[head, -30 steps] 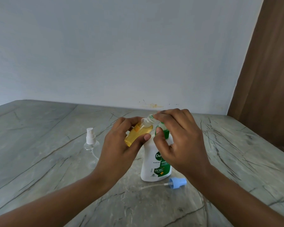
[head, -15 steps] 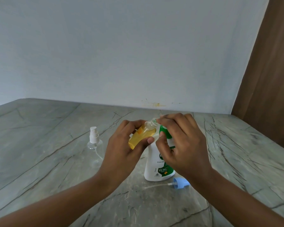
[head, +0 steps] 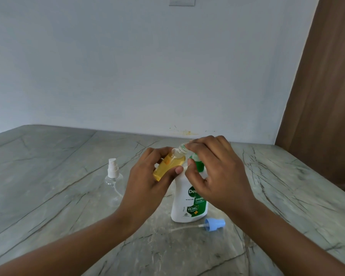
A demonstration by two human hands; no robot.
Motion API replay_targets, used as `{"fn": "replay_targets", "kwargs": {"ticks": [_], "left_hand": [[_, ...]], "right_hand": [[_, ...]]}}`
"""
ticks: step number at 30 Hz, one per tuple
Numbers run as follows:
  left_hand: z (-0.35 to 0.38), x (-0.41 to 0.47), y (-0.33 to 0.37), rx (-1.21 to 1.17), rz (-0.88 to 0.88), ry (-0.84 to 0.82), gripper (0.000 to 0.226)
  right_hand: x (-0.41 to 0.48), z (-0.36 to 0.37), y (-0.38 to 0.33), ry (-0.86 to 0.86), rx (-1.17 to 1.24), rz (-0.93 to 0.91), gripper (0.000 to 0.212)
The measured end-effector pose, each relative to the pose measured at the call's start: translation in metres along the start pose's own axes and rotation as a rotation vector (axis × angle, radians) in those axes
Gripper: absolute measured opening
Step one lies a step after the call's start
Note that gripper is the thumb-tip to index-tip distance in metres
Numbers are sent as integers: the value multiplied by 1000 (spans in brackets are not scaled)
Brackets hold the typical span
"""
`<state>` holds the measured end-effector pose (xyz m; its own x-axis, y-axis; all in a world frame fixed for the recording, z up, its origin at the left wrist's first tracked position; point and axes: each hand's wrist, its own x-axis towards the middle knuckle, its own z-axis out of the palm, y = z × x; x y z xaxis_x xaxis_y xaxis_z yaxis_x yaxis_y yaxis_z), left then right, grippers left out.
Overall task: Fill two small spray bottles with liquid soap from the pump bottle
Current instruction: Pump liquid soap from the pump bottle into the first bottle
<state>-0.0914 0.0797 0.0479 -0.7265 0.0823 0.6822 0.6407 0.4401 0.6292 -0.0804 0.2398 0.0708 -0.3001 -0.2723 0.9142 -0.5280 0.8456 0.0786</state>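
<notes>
My left hand (head: 147, 182) has a tight grip on the tilted little bottle (head: 167, 164). My right hand (head: 217, 172) is curled over the pump bottle (head: 187, 204) top.

Domestic interior, likely a home room. Plain pale blue-white painted wall (head: 147, 66) with a grey switch plate (head: 181, 1) at the top edge. Grey marble-look table (head: 48, 176), dark veining, set against the wall. Brown wood-grain panel (head: 327, 96) at right, door or cupboard, cannot tell. Household hand-wash pump bottle (head: 189, 204) on the table.
</notes>
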Motion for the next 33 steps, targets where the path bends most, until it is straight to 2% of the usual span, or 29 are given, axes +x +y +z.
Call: {"fn": "replay_targets", "kwargs": {"ticks": [9,18,33], "left_hand": [[-1,2,0,17,11,6,36],[-1,1,-1,20,18,-1,35],[1,-4,-3,14,3,-22,41]], "right_hand": [[1,-2,-1,-18,31,33,30],[-11,12,-3,101,72,72,29],[-17,17,-4,115,55,67,27]]}}
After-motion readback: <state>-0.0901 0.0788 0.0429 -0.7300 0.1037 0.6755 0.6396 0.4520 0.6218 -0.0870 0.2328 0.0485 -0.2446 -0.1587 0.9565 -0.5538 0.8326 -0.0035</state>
